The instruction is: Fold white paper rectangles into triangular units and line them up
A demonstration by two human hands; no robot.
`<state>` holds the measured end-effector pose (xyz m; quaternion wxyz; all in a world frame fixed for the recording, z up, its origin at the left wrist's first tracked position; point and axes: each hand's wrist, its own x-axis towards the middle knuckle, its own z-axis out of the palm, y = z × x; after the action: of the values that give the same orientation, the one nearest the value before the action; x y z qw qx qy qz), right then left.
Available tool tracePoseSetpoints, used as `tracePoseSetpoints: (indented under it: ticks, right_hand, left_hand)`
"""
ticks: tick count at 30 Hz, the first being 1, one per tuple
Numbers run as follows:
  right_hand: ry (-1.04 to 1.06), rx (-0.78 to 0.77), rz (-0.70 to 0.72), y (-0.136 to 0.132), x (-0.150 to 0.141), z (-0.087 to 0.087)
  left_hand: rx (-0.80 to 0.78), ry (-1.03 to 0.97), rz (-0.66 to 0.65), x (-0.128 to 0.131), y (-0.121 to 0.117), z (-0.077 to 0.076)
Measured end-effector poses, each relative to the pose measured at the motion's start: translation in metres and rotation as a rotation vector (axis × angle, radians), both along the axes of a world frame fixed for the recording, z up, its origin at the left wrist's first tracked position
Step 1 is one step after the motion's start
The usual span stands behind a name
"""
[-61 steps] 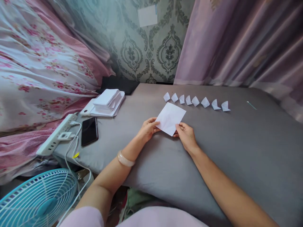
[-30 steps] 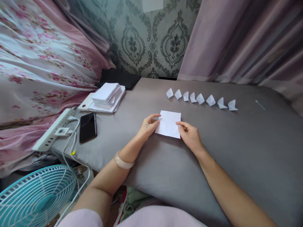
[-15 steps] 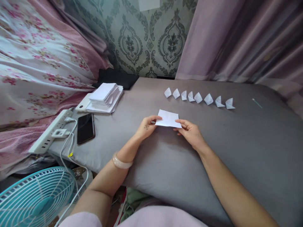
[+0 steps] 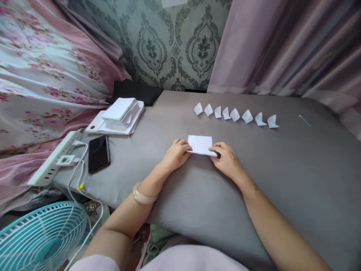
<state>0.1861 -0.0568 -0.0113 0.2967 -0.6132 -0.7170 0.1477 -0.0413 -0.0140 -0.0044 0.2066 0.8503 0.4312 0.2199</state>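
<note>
A white sheet of paper [image 4: 200, 143] is held between my two hands over the grey-covered table [image 4: 180, 188]. My left hand [image 4: 177, 153] grips its left near corner, thumb on top and fingers curled. At the right near corner, my right hand [image 4: 225, 158] pinches the sheet the same way. The near edge looks bent or folded along its length; how far the fold runs is hard to see. Beyond the sheet, several small folded white paper pieces [image 4: 235, 114] stand in a row.
To the left lie a stack of white paper [image 4: 120, 111], a black phone [image 4: 98, 154] and a white power strip [image 4: 56, 160] with cables. A blue fan [image 4: 45, 237] stands below the table edge. A thin stick [image 4: 304, 120] lies far right.
The sheet's near edge now looks bent, and both hands have closed further over its near corners. The whole view has shifted slightly.
</note>
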Motion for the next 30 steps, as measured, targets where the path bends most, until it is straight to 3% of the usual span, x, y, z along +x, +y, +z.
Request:
tracePoseSetpoints:
  ticks: [6, 10, 18, 30]
  right_hand:
    - [0.090, 0.000, -0.163, 0.004, -0.005, -0.003]
    - [0.058, 0.028, -0.219, 0.007, -0.008, -0.007]
    - [-0.014, -0.002, -0.290, 0.013, -0.012, -0.006]
    - [-0.007, -0.110, -0.337, 0.017, -0.013, 0.002]
  left_hand:
    - [-0.138, -0.060, 0.257, 0.012, 0.004, 0.003]
    - [-0.153, -0.059, 0.357, 0.017, 0.009, 0.002]
    - [-0.115, -0.058, 0.392, 0.019, 0.010, -0.005]
    - [-0.136, -0.086, 0.408, 0.020, 0.010, -0.003]
